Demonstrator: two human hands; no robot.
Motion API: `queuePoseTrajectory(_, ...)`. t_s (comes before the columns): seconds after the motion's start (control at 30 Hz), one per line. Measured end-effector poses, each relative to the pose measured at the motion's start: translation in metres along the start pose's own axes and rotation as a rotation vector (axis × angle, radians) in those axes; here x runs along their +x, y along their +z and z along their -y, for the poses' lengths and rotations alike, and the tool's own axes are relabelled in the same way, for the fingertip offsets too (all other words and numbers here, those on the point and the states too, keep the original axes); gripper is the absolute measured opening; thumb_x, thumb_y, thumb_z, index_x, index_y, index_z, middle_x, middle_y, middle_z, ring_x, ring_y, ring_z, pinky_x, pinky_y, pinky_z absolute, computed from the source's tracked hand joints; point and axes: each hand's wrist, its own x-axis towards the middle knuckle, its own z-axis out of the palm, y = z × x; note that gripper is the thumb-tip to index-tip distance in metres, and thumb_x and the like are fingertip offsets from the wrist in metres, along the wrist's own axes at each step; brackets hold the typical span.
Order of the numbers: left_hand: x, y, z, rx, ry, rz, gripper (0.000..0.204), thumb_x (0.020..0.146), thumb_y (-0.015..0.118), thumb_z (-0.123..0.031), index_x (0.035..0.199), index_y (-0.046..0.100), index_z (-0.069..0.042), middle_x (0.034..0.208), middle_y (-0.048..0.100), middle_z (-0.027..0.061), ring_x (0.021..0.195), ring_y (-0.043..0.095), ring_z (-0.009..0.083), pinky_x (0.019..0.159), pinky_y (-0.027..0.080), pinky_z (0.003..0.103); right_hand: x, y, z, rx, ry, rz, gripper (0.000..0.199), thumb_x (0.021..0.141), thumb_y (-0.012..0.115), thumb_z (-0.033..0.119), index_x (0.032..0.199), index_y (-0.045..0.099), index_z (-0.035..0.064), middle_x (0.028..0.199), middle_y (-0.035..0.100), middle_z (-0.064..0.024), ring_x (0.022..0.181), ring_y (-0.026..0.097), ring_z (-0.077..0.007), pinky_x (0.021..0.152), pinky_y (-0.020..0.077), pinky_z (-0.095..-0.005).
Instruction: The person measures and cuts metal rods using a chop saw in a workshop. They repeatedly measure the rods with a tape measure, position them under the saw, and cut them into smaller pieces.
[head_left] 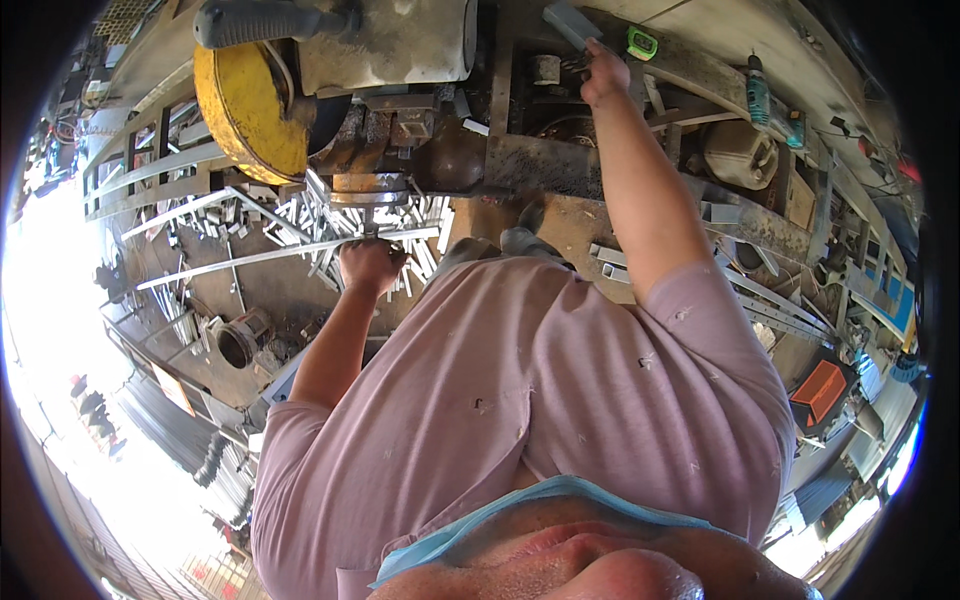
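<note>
My left hand (370, 265) is closed round the crank handle below the clamp screw (369, 215) of a cut-off saw. Most of that handle is hidden in my fist. The saw has a worn yellow blade guard (245, 120) and a dark grip (265, 22) at the upper left. My right arm reaches far forward, and the right hand (605, 78) grips the near end of a grey rectangular metal tube (571, 24). A green tape measure (642, 42) lies just right of that hand. Left of it stands a small round can (546, 68).
Cut metal offcuts (320, 225) lie heaped below the saw, with a long thin bar (270, 253) across them. A teal cordless drill (758, 95) and a dirty jerrycan (740, 155) sit at the right. An orange-and-black case (822, 392) and a bucket (240, 340) stand lower down.
</note>
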Motion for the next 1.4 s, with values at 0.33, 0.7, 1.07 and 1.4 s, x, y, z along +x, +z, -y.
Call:
queuePoseTrajectory(0.33,0.005,0.024,0.0,0.019,0.048,-0.09,0.048,0.097,0.06,-0.061,0.095,0.083,-0.018,0.102,0.08,0.0093,0.103,0.075,0.0272,0.096,0.05,0.043,-0.103,-0.111,0.008,-0.649,-0.444,-0.043,0.054,0.092,0.08,0.046,0.127,0.075,0.0053,0.122,0.075,-0.016,0.116,0.065,-0.0324,0.105,0.047,-0.046)
queuePoseTrajectory(0.7,0.014,0.033,0.001,-0.01,0.131,-0.017,0.038,0.099,0.06,-0.05,0.109,0.08,-0.019,0.112,0.08,0.0072,0.11,0.074,0.0275,0.095,0.051,0.046,-0.205,-0.182,-0.048,-1.936,-0.404,-0.123,0.106,0.094,0.06,0.073,0.168,0.025,0.0062,0.178,0.013,-0.0129,0.161,0.017,-0.0409,0.129,0.0213,-0.0544)
queuePoseTrajectory(1.07,0.01,0.033,0.003,-0.089,0.164,-0.146,0.026,0.091,0.059,-0.024,0.093,0.083,-0.016,0.1,0.081,0.0132,0.099,0.077,0.0315,0.089,0.054,0.046,-0.194,-0.187,-0.041,-1.968,-0.291,-0.085,0.115,0.089,0.063,0.078,0.171,0.015,0.0124,0.18,0.005,-0.0064,0.163,0.014,-0.0344,0.127,0.0247,-0.0605)
queuePoseTrajectory(1.4,0.01,0.029,0.002,-0.095,0.145,-0.084,0.029,0.096,0.057,-0.03,0.1,0.083,-0.016,0.106,0.081,0.0126,0.102,0.077,0.0299,0.092,0.052,0.046,-0.211,-0.174,-0.031,-1.983,-0.246,-0.059,0.12,0.086,0.069,0.075,0.171,0.012,0.013,0.18,0.004,-0.0064,0.164,0.012,-0.0343,0.126,0.0262,-0.0635)
